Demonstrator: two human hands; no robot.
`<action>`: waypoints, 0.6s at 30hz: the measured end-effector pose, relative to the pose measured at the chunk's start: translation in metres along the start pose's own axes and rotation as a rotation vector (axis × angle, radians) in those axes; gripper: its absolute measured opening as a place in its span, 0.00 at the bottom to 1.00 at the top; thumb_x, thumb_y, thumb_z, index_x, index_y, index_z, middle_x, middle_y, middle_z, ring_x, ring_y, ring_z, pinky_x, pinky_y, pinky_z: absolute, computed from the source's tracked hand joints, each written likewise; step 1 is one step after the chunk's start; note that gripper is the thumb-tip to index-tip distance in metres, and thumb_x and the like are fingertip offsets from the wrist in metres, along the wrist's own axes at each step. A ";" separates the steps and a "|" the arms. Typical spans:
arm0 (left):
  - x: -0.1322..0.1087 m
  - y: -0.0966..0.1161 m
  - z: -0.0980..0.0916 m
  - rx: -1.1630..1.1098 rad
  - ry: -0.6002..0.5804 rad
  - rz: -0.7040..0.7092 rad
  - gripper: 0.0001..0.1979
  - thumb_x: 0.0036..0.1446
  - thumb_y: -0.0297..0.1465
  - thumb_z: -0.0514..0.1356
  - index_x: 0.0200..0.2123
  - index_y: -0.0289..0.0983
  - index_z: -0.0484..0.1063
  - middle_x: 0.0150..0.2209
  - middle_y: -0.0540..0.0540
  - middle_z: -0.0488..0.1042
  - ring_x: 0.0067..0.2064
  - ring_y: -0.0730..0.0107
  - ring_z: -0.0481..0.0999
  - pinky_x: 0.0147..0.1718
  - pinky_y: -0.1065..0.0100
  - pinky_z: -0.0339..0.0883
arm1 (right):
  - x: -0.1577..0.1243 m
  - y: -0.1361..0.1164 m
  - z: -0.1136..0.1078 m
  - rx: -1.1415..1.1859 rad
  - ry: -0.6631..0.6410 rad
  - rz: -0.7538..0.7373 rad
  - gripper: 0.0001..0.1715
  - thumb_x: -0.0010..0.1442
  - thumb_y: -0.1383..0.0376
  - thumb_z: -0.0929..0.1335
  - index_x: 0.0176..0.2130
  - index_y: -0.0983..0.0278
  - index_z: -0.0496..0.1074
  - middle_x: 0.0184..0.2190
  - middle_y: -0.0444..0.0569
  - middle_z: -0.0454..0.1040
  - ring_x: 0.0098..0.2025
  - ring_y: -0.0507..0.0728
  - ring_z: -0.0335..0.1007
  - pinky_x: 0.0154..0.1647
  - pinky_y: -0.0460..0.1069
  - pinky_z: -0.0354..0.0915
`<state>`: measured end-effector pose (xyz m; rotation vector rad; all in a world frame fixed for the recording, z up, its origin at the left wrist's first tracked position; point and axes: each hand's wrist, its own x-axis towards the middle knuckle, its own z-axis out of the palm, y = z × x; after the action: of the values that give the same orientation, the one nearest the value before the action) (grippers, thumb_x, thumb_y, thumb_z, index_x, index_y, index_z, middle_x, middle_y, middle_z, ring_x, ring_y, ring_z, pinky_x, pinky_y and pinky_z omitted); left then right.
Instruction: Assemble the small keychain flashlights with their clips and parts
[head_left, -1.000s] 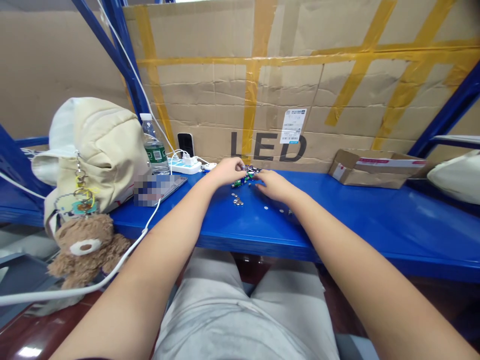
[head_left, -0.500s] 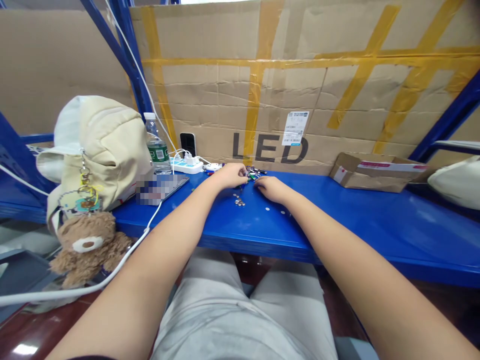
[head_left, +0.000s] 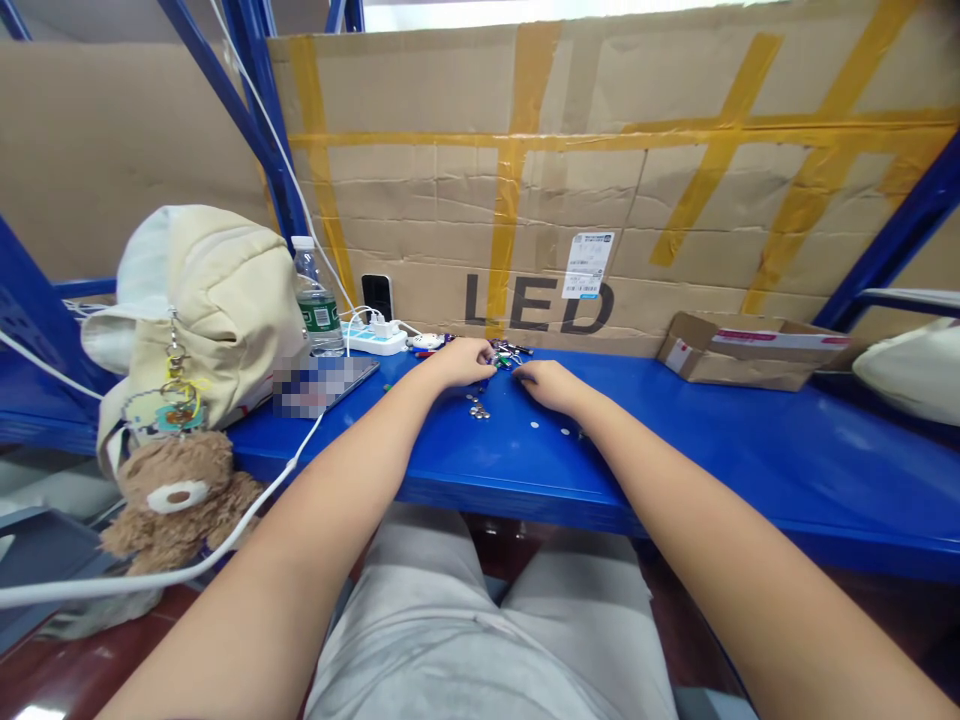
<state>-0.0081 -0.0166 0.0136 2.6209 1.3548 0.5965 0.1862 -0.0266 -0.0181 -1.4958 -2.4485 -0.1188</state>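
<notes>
Since a second ago the right hand (head_left: 551, 386) has curled its fingers in, near side of the small-parts pile (head_left: 513, 349), far middle of the bench (head_left: 720, 440). Left hand (head_left: 463, 362)'s bent over the pile's left edge; can't tell if either's pinching anything. Little silver discs (head_left: 479, 411) sit nearer.

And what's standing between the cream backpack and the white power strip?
A clear, green-labelled bottle stands between them, as the head view shows.
</notes>
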 end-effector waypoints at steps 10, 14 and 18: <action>0.003 -0.001 0.008 -0.019 0.003 0.038 0.13 0.51 0.34 0.57 0.38 0.35 0.71 0.37 0.44 0.77 0.38 0.66 0.75 0.35 0.70 0.65 | 0.000 0.003 0.004 0.085 0.084 0.044 0.15 0.54 0.72 0.66 0.43 0.65 0.74 0.39 0.51 0.78 0.40 0.56 0.73 0.43 0.48 0.65; 0.003 0.000 0.009 -0.035 0.008 0.051 0.13 0.51 0.34 0.57 0.38 0.34 0.71 0.36 0.44 0.77 0.37 0.65 0.75 0.35 0.70 0.65 | 0.000 -0.001 0.004 0.117 0.087 0.065 0.13 0.54 0.70 0.66 0.41 0.64 0.74 0.37 0.50 0.78 0.39 0.56 0.73 0.41 0.47 0.65; 0.003 0.002 0.009 -0.057 -0.001 0.039 0.12 0.51 0.34 0.57 0.38 0.34 0.71 0.35 0.45 0.77 0.36 0.67 0.74 0.34 0.70 0.64 | 0.001 -0.005 0.006 0.119 0.091 0.060 0.13 0.54 0.66 0.67 0.41 0.64 0.74 0.41 0.50 0.77 0.43 0.57 0.72 0.44 0.49 0.64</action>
<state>-0.0018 -0.0148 0.0067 2.6075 1.2691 0.6298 0.1807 -0.0269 -0.0239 -1.4776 -2.2949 -0.0285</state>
